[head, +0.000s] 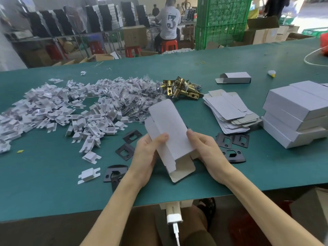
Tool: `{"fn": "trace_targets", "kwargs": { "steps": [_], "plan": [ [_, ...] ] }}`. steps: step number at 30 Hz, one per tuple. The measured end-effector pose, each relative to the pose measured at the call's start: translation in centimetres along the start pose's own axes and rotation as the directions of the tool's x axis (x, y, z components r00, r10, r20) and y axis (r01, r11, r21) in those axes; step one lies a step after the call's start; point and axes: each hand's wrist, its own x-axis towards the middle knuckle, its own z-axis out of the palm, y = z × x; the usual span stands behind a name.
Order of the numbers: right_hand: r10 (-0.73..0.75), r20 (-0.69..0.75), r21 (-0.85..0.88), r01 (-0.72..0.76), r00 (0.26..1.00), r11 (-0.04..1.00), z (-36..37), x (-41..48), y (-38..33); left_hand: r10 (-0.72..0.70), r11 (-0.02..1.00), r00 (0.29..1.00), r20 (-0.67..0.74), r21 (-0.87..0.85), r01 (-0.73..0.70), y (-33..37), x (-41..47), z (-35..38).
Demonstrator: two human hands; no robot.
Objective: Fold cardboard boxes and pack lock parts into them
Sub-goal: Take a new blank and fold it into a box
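Sprawling green table [53,183] with cardboard box [170,125], crates [221,20] behind.

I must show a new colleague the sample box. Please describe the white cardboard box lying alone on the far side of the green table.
On the right of the green table stands a stack of closed white cardboard boxes, with a pile of flat box blanks beside it. Beyond the blanks lies the lone white cardboard box: folded into shape, set apart, its left end flap open.
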Motion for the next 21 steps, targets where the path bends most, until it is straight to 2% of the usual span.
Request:
{"fn": "trace_targets", "kwargs": {
  "steps": [3,13,18,21],
  "plan": [
    [-0.042,-0.002,-0.091,0.042,0.999,0.995,0.28,-0.22,-0.05,-0.014,1.000,1.000,-0.024,0.016,0.014,-0.10,0.00,0.03],
    [-0.062,-0.008,-0.073,0.061,0.998,0.995,0.60,-0.67,-0.82,-0.008,0.998,0.993,-0.121,0.067,0.016,-0.47,0.15,0.34],
    [-0.078,0.012,-0.082,0.079,0.997,0.994,0.59,-0.58,-0.61,-0.013,0.996,0.995,-0.099,0.087,0.022,-0.48,0.09,0.33],
    [-0.051,-0.028,-0.058,0.049,0.998,0.997,0.31,-0.44,-0.23,-0.032,0.993,0.997,-0.077,0.110,0.040,-0.43,0.06,0.45]
  ]
}}
